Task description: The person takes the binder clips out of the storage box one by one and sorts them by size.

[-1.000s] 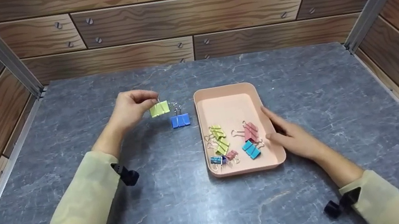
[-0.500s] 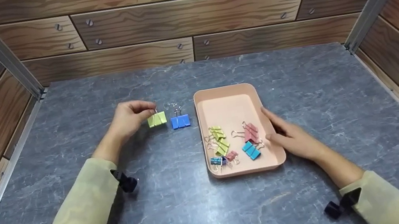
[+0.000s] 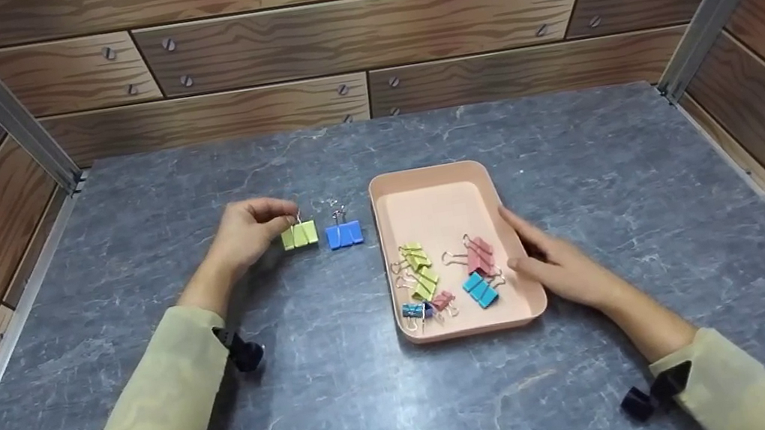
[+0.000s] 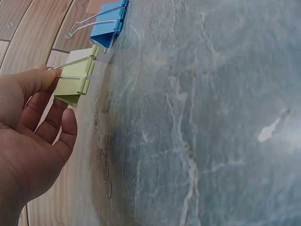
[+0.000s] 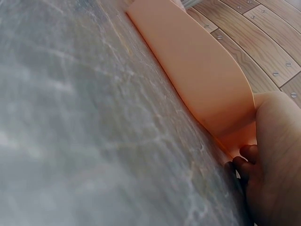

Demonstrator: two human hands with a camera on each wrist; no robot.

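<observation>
My left hand pinches a yellow-green binder clip by its wire handles, between thumb and index finger. The clip hangs upright, body down, at or just over the table; the left wrist view shows the same clip with the other fingers loosely bent below. Just right of it stands a blue binder clip, handles up, apart from it. A shallow pink tray lies farther right. My right hand grips the tray's right side, thumb at the rim and fingers along the outer wall.
Inside the tray's near half lie two yellow-green clips, a large pink clip, a light-blue clip, a small pink clip and small dark-blue ones. Wood-patterned walls border the grey table.
My left hand has brought the yellow-green clip down toward me and slightly left, level with the blue clip. The right hand and tray stay where they were.
</observation>
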